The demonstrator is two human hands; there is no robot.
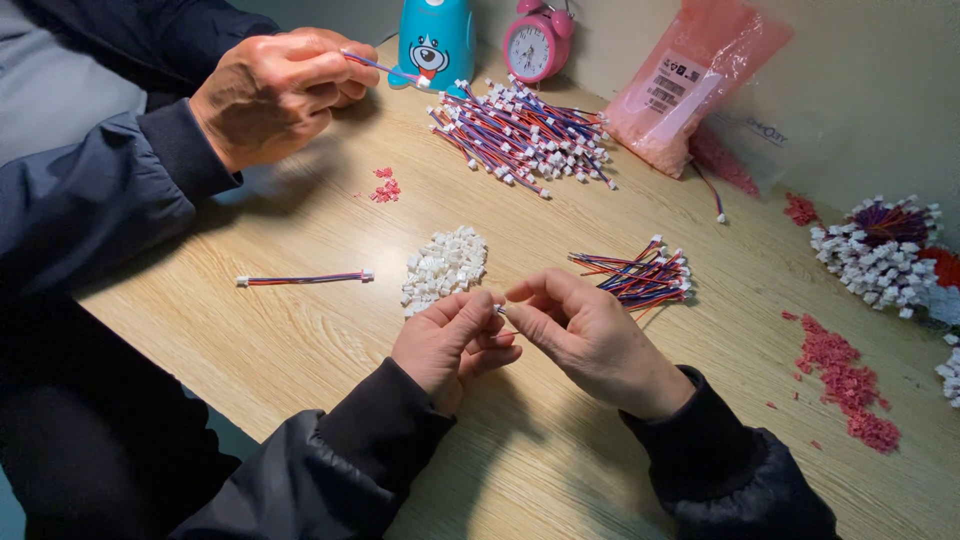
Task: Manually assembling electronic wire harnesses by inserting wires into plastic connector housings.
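The left hand (450,340) and right hand (590,340) are meeting fingertip to fingertip over the table (300,340). Just behind the grip a heap of connector housings (445,265) is lying; behind and right, a small wire bundle (640,275). Far behind, a large wire pile (525,135) is sitting. Left, a single wire lead (303,279) is lying. Behind left, a co-worker's hands (280,90) are working.

Table (300,360): light wood-grain laminate, smooth, slight sheen. Connector housings (445,265): white plastic, matt. Wire leads (640,275): plastic-insulated, smooth. Red crumbs (850,385): small plastic bits. Bag (700,70): pink glossy film with paper label. Sleeves (380,430): dark cloth, slightly shiny. Alarm clock (537,45): glossy pink plastic.
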